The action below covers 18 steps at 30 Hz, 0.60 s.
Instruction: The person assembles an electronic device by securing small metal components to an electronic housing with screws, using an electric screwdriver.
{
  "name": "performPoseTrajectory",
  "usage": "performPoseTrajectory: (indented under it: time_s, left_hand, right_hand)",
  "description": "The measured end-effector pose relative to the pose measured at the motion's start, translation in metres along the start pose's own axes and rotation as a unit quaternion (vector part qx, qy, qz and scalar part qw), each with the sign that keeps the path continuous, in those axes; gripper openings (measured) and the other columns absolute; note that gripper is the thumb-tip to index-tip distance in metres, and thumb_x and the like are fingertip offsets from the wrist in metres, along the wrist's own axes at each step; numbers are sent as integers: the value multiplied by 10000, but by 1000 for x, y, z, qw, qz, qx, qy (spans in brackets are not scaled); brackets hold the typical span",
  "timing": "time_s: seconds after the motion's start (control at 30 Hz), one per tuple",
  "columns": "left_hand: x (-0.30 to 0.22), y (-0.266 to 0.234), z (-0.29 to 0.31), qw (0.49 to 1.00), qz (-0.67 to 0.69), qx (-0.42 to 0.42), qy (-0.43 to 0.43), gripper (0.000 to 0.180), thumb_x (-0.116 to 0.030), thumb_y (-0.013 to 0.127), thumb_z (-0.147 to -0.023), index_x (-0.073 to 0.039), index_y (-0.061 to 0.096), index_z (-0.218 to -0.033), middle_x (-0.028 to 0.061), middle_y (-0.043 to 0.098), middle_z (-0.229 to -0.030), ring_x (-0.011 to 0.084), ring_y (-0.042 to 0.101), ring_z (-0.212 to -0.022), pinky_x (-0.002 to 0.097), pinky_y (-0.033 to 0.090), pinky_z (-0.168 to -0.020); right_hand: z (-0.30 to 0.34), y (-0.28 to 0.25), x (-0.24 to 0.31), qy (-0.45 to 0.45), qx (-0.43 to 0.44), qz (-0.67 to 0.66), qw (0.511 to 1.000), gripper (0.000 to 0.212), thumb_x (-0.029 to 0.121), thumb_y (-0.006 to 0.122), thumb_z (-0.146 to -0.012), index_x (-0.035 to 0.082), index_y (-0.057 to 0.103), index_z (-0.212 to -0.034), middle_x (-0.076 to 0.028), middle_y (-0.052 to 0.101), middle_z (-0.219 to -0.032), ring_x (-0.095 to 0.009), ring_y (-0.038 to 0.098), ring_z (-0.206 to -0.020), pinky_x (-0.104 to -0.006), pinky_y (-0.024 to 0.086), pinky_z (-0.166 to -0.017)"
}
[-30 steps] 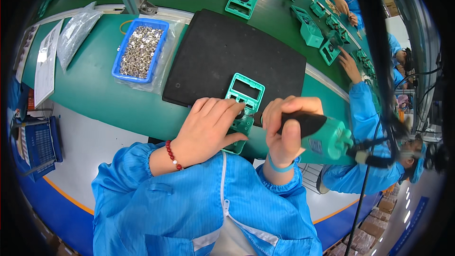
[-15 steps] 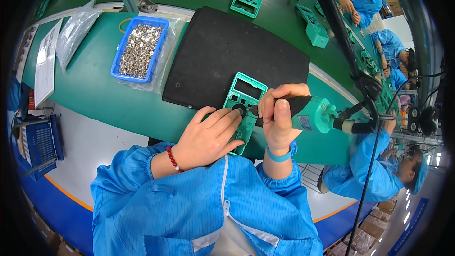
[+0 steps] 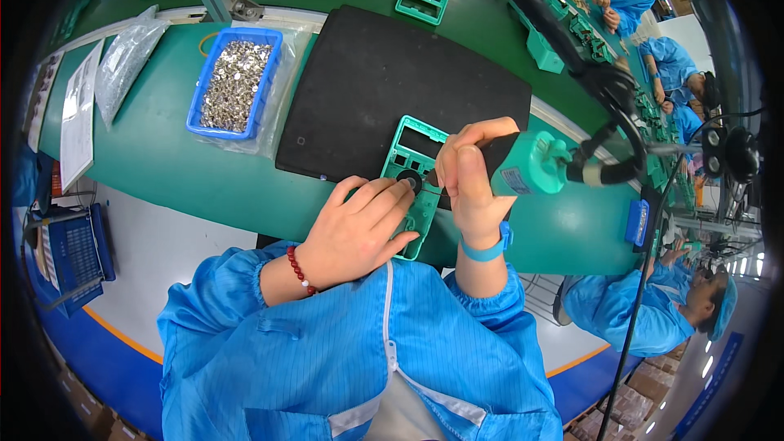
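Observation:
A green plastic housing [image 3: 420, 211] with square openings lies partly on the black mat's near edge. Set in its middle is a round black part [image 3: 407, 175], looking like a small speaker. My left hand [image 3: 363, 224] rests over the housing's left side, fingers stretched out flat, fingertips at the round part and thumb apart lower down. My right hand [image 3: 474, 188] is wrapped round a green and black power screwdriver [image 3: 529, 167], held tilted with its bit end pointing left at the round part. Fingers hide the exact contact and any screw under the bit.
A blue tray [image 3: 193, 106] of small metal fasteners stands left of the black mat [image 3: 359, 90]. Farther left lie a plastic bag [image 3: 126, 65] and a paper sheet [image 3: 80, 118]. A black hose arm [image 3: 563, 41] crosses at right. Other people in blue [image 3: 645, 310] work at right.
My right hand and the screwdriver have shifted slightly up and left, the tool's body tilting a little. My left hand stays on the housing. The whole view has moved slightly.

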<state>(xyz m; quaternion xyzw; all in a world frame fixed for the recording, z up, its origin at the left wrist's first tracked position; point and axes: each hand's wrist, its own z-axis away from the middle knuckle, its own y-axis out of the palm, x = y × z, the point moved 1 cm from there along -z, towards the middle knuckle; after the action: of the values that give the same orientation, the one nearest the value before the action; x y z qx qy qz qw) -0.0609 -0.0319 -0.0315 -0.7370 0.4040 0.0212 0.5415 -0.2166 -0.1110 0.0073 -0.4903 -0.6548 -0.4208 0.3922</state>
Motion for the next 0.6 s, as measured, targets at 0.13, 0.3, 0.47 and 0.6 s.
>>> performPoseTrajectory:
  time_s: [0.13,0.3,0.47,0.6]
  left_hand:
    - [-2,-2,-1,1000,-4,-10,9,482,-308,710,-848,-3,622,-1212,95,612,-1240,242,559,-1163,419,415,-991]
    - [-2,-2,-2,1000,-7,-11,18,482,-308,704,-853,2,617,-1211,101,609,-1223,255,552,-1155,417,412,-992]
    - [-7,0,-1,999,-3,-30,18,506,-314,702,-855,-4,605,-1242,109,593,-1277,256,550,-1166,427,396,-1008]
    - [-9,-2,-1,999,-20,-20,17,519,-314,706,-847,-10,603,-1255,106,594,-1292,250,552,-1165,436,385,-1018]
  right_hand:
    - [1,1,-4,3,-7,1,1000,159,-24,721,-820,4,608,-929,-31,623,-803,-56,554,-675,-216,447,-592]
    - [-2,7,-4,10,-42,-25,999,148,9,737,-843,15,610,-919,-12,612,-736,-51,542,-569,-210,423,-512]
    - [3,7,-3,-43,-69,-8,997,118,17,725,-869,10,616,-915,-6,609,-738,-47,544,-567,-207,419,-498]
    - [5,12,8,-34,-47,4,998,120,29,728,-874,12,622,-930,-15,628,-776,-47,550,-613,-205,429,-530]
